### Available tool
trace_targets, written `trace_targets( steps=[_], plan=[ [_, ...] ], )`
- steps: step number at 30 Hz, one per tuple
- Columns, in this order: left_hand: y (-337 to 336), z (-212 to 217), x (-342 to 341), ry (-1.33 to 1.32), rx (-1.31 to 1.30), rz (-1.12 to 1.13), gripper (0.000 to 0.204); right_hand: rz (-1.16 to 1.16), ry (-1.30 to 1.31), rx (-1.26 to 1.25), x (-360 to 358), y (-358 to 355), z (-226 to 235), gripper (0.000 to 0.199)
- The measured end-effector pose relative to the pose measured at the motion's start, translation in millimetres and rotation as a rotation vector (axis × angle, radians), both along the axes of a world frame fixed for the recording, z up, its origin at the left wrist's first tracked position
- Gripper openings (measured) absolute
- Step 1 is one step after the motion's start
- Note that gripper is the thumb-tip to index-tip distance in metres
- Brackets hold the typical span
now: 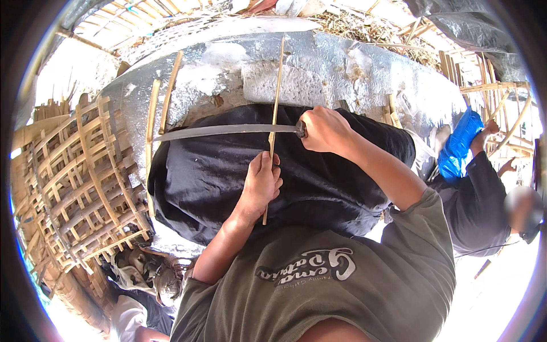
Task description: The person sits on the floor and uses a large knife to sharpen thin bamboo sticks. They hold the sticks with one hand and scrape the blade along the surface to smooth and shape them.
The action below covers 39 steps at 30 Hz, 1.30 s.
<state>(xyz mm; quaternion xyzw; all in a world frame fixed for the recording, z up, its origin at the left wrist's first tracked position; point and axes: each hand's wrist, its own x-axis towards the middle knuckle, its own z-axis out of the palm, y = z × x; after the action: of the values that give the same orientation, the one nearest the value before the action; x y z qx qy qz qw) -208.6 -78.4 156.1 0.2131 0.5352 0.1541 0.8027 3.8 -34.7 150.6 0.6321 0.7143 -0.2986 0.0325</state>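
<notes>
My right hand [326,130] is closed around the dark handle of a machete [216,132]. Its long blade points left and lies across a thin bamboo strip [278,85]. Just below the blade, my left hand [261,181] pinches that strip between thumb and fingers. The strip runs away from me, its near end showing under my left hand. Beneath both hands, black cloth [194,182] is spread over my lap.
A woven bamboo lattice [80,182] stands at the left. Loose bamboo pieces [152,119] lie beside the cloth, on a silvery sheet [387,74]. Another person in dark clothing [476,205] sits at the right near a blue plastic bag [457,142]; one more person [134,313] is at lower left.
</notes>
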Motion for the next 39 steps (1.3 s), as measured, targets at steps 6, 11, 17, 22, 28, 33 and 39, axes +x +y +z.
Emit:
trace_targets(
  steps=[6, 11, 17, 22, 28, 33, 39],
  plan=[
    [-3, -7, 8, 0.057, 0.024, 0.017, 0.032, 0.06, -0.008, 0.01, 9, 6, -16, 0.013],
    [-4, -16, 10, 0.059, 0.073, 0.019, 0.032, 0.062, -0.063, 0.031, 13, 11, -20, 0.014],
    [-4, -8, 12, 0.078, 0.047, 0.002, 0.031, 0.009, -0.068, 0.129, 37, 23, -30, 0.012],
    [-7, -14, 10, 0.081, 0.05, 0.007, 0.033, 0.112, -0.042, 0.028, 18, 10, -19, 0.011],
    [0, 0, 6, 0.083, 0.078, -0.034, 0.033, -0.012, -0.124, 0.148, 49, 40, -37, 0.014],
    [-12, -1, 3, 0.155, 0.2, -0.116, 0.035, 0.085, -0.125, 0.08, 32, 16, -20, 0.014],
    [-29, 8, -9, 0.216, 0.463, -0.215, 0.036, -0.233, -0.07, 0.102, 68, 35, -27, 0.013]
  ],
)
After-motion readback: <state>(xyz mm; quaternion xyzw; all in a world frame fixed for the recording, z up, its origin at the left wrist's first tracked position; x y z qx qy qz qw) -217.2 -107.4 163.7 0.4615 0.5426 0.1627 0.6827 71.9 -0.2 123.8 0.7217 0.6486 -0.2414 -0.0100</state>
